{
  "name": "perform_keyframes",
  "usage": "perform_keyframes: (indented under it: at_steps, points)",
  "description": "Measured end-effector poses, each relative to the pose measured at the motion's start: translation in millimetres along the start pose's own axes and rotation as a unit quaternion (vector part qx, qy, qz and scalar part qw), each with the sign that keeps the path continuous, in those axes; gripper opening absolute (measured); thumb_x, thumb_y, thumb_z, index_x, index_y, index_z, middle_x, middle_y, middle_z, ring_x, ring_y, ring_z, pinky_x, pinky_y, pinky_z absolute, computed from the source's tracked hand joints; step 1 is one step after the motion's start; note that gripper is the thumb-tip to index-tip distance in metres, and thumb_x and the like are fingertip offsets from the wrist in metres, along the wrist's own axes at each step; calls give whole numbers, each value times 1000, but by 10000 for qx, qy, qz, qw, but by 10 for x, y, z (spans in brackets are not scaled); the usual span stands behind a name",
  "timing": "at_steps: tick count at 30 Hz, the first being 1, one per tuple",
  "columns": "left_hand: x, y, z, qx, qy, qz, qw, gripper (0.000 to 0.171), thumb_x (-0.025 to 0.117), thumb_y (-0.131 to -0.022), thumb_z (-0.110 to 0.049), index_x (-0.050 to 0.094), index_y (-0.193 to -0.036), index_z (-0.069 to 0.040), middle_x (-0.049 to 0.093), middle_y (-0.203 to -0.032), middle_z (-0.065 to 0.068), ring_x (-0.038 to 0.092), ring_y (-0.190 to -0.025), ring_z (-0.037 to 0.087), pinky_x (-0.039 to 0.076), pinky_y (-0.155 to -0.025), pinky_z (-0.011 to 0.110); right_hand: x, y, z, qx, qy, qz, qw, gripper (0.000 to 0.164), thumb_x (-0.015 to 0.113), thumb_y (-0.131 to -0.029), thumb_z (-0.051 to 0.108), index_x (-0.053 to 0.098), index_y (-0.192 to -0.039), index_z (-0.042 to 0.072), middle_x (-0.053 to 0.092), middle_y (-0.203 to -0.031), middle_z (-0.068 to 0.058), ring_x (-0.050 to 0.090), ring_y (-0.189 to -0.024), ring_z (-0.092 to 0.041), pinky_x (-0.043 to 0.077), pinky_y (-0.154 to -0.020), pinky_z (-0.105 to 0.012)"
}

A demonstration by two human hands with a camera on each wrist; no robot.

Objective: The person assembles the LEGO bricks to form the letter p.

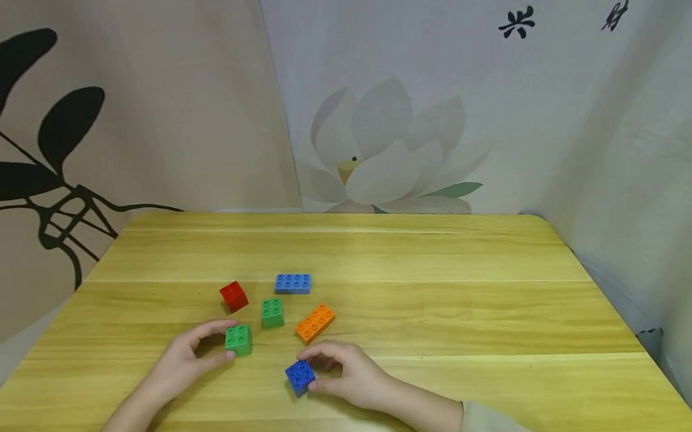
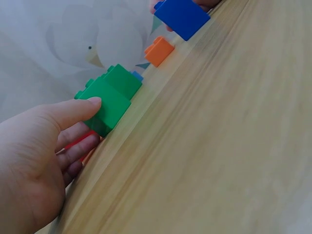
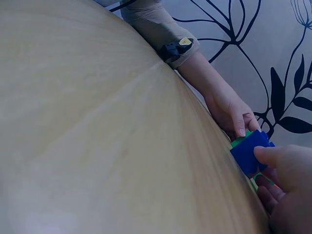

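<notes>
My left hand [image 1: 183, 358] has its thumb and forefinger on opposite sides of a green four-stud block [image 1: 238, 340], pinching it low at the table. To the right, my right hand [image 1: 354, 375] pinches a dark blue four-stud block [image 1: 300, 377] between thumb and fingers. The left wrist view shows the left thumb pressed on the near face of the green block [image 2: 108, 108], with a second green block partly behind it. In the right wrist view, the right thumb lies on the blue block [image 3: 251, 152]. Whether either block touches the table I cannot tell.
Beyond the hands lie a red block [image 1: 234, 297], another green block [image 1: 272, 313], a long lighter blue block [image 1: 293, 284] and a long orange block [image 1: 315, 323]. All rest on the wooden table [image 1: 474, 300], with printed curtains hanging behind its far edge.
</notes>
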State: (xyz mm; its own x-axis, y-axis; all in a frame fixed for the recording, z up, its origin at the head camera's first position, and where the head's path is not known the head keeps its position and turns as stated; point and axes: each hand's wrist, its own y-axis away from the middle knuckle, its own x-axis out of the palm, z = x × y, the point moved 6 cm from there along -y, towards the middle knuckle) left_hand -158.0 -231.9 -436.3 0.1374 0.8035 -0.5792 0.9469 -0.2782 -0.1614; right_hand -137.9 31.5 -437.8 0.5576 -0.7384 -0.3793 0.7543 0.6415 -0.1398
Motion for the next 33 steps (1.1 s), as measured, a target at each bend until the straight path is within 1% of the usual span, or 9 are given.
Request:
perform_keyframes:
  at_steps: [10, 18, 22, 28, 33]
  points:
    - [-1, 8, -19, -62, 18, -11, 10000, 47, 75, -84, -15, 59, -129, -12, 63, -115, -1, 56, -104, 11, 43, -87, 30, -9, 4, -10, 16, -51, -118, 9999, 38, 74, -83, 9, 63, -120, 11, 63, -117, 5, 58, -100, -11, 48, -85, -27]
    - [-1, 9, -52, -26, 35, -43, 10000, 47, 75, -83, -15, 60, -127, -13, 63, -114, -2, 56, -104, 11, 43, -88, 28, -47, 13, 17, 10, -222, -191, 9996, 38, 74, -83, 8, 63, -119, 11, 63, -116, 3, 59, -98, -12, 49, -84, -29]
    - [21, -2, -78, 35, 57, -46, 10000, 46, 75, -83, -15, 60, -127, -12, 64, -114, -2, 56, -104, 11, 44, -87, 29, -92, 23, 48, 93, -275, -250, 9993, 39, 75, -82, 7, 64, -119, 11, 64, -114, 3, 59, -100, -14, 49, -85, -29]
    - [48, -19, -124, 171, 131, -84, 9997, 46, 75, -83, -12, 60, -126, -11, 64, -114, -1, 57, -103, 12, 44, -87, 29, -187, 58, 56, 334, -314, -441, 9980, 40, 75, -81, 6, 64, -118, 14, 64, -113, 6, 58, -100, -14, 48, -88, -30]
    - [71, -33, -173, 218, 220, -177, 9994, 46, 76, -82, -11, 61, -125, -10, 65, -111, -1, 58, -100, 12, 46, -85, 30, -280, 94, 66, 269, -316, -605, 9973, 40, 75, -80, 4, 64, -118, 12, 64, -115, 3, 59, -102, -16, 48, -88, -32]
